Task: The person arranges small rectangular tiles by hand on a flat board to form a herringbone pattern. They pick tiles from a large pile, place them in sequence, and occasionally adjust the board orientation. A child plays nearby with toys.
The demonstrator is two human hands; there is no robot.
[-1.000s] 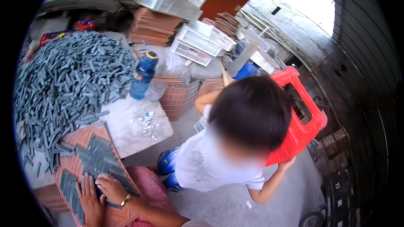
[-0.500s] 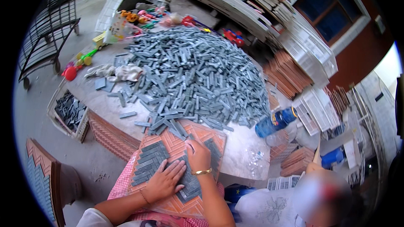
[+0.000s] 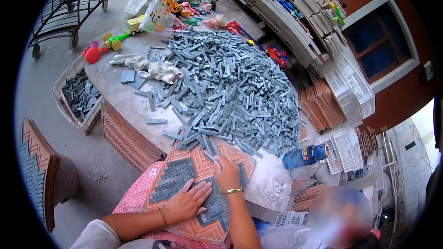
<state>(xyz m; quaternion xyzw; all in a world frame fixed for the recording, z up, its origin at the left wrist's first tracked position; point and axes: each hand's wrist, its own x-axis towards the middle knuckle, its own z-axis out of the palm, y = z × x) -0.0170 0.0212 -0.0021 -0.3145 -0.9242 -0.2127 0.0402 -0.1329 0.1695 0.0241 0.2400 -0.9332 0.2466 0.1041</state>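
Observation:
An orange-brown tray (image 3: 210, 231) with herringbone grooves rests on my lap, slanting against the table edge. Slate-grey strip tiles (image 3: 173, 176) fill part of its grooves. My left hand (image 3: 187, 204) lies flat on the tiles, fingers outstretched, holding nothing. Near the tray's upper right part, my right hand (image 3: 227, 174) is closed with its fingertips pinched together. Whatever is in that pinch is hidden, though loose grey strips touch or lie close to the fingertips. A large heap of loose grey strip tiles (image 3: 235, 87) spreads over the table just beyond the tray.
White gloves (image 3: 161, 72) and plastic toys (image 3: 113, 41) lie beyond the heap's left side. A blue bottle (image 3: 302, 157) lies at right, near a person (image 3: 293, 239). A crate (image 3: 83, 127) of dark pieces and stacked trays (image 3: 131, 136) stand left. A wheeled cart (image 3: 69, 11) stands behind.
My view has shifted, so the heap and table sit differently in the picture. My left hand stays flat on the tiles; my right hand stays closed near the tray's upper right part.

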